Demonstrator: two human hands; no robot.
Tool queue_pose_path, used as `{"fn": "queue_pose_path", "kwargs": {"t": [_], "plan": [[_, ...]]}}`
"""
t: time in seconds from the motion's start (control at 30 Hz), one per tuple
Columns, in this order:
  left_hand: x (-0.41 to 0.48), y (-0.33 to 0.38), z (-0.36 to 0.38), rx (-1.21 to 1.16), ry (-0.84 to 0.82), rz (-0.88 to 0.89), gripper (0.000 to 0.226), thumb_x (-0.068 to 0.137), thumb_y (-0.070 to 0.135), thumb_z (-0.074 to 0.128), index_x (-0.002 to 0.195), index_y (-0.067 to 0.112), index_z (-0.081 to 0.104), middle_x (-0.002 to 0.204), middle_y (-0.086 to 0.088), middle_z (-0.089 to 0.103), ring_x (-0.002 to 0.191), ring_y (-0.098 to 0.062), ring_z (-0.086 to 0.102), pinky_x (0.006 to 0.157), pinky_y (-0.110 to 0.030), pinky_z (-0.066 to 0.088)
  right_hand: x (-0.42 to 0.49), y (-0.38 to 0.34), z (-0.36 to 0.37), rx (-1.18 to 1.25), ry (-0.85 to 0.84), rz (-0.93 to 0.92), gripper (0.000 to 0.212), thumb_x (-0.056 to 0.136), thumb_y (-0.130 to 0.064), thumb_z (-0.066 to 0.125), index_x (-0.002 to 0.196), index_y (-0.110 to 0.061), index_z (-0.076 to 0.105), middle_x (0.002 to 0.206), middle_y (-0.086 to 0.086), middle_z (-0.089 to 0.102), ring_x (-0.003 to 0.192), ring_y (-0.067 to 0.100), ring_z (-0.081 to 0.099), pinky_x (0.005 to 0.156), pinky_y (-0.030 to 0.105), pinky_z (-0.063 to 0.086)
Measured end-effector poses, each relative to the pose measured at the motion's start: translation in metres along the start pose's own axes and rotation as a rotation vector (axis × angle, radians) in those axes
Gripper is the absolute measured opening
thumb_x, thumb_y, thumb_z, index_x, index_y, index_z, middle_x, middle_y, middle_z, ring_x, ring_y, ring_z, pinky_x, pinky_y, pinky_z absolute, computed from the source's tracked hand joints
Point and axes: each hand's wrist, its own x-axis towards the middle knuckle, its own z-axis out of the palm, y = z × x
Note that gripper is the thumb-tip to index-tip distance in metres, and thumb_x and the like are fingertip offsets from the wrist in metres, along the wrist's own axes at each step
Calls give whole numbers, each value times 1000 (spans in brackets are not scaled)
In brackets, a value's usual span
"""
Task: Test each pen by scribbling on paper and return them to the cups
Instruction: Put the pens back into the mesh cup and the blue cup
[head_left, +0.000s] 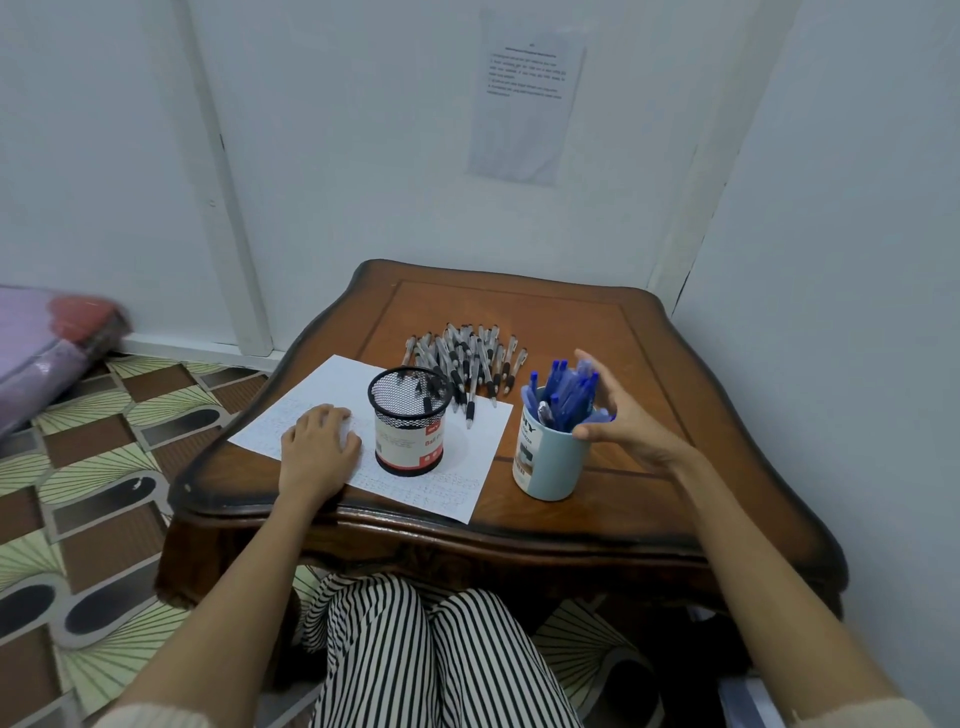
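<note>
A white sheet of paper (311, 397) with faint scribbles lies on the wooden table (649, 364). On it stands a black mesh cup (409, 431) holding a few pens. My left hand (318, 448) presses flat on the paper, left of the mesh cup. A light blue mug (548, 462) full of blue pens (563, 392) stands to the right of the paper. My right hand (623, 415) hovers beside the mug's rim with fingers spread, holding nothing. A pile of grey-and-black pens (467, 358) lies behind the cups.
The table stands in a corner, with white walls behind and to the right. A printed notice (524, 98) hangs on the wall. Patterned floor and a purple bundle (47, 343) lie to the left. My striped-trousered knees (415, 649) are under the table's front edge.
</note>
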Motion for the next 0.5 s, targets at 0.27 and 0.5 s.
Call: {"fn": "queue_pose_path", "kwargs": {"t": [0.27,0.5], "plan": [[1,-1,0,3,-6,2,41,96,29,43,134,14,45,146,-9,38,134,-26,33,111,-45,24,19,-15,27,-184,329,-164,74,69,-26,82,128,-40,39,134,-1,49,117,13,47,92,28,43],[1,-2,1,1,-5,-2,41,96,29,43,134,15,45,145,-9,38,134,-26,33,111,-45,24,28,-8,47,-340,621,-347,14,81,-8,68,89,-20,66,99,4,67,84,-3,55,72,3,44]]}}
